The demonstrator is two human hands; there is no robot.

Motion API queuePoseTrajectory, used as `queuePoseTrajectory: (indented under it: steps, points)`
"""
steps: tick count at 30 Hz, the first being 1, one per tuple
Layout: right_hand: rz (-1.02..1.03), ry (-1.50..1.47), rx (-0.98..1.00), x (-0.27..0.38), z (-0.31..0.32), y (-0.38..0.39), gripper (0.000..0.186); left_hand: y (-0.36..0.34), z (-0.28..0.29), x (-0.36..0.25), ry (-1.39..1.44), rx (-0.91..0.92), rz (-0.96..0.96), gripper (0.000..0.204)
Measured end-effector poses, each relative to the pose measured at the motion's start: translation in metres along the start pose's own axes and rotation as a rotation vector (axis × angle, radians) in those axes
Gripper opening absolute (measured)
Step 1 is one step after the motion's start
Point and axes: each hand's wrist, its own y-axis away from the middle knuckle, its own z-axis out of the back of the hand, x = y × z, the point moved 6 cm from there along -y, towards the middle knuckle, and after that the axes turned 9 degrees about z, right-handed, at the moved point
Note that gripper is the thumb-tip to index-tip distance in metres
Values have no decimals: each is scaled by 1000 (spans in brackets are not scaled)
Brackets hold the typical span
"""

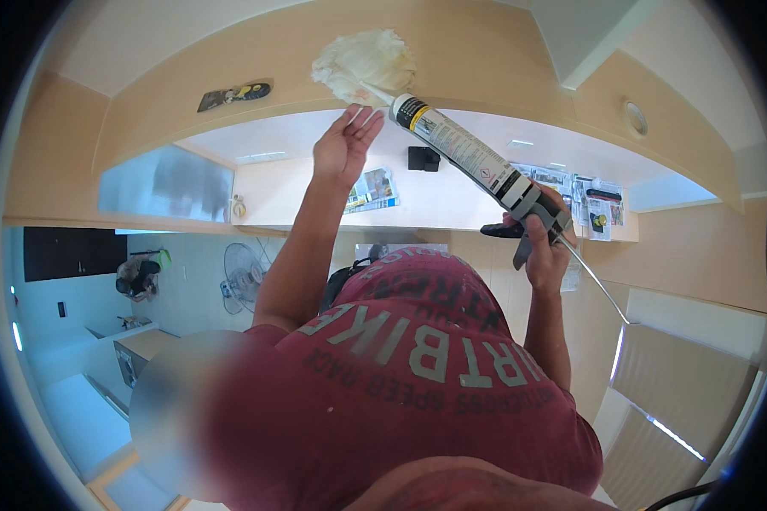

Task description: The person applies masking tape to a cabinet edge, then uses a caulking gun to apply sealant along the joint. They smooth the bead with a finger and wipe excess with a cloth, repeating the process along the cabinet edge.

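My right hand [547, 234] is wrapped round the grip of a caulking gun [541, 209], whose long thin rod sticks out behind toward the lower right. Loaded in it is a white sealant cartridge [460, 145] with a black and yellow band, tilted up to the left. Its pale nozzle [377, 92] points at a crumpled whitish cloth or tissue [358, 64] on the wooden ledge. Just left of the nozzle, my left hand [347, 146] is raised at the ledge's edge, fingers stretched out and holding nothing I can see.
A putty knife [234, 95] lies on the ledge at left. On the white shelf below are a black block [423, 158], a newspaper [373, 189] and, farther right, more newspapers [575, 192] with tools. A fan [243, 274] and another person [136, 277] are at far left.
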Motion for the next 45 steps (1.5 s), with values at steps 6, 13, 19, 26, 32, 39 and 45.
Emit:
queuePoseTrajectory:
  steps: [6,13,19,26,32,39,45]
  points:
    - [92,106,61,10,1,6,49,-54,24,7,169,367,154,19]
    - [95,180,45,23,-4,17,47,-19,2,6,18,199,137,19]
    - [236,467,262,61,-26,14,45,-23,14,-15,-343,96,55,25]
    - [267,506,311,93,-32,6,49,-2,-5,-44,-801,-38,-117,31]
    - [210,399,108,92,-11,16,49,21,-53,-74,-1587,-74,-623,36]
    - [204,523,-308,147,81,44,52,-25,-39,-173,-1888,-234,-1038,41]
    - [376,589,-870,169,183,80,52,-45,-6,-185,-1671,-387,-843,50]
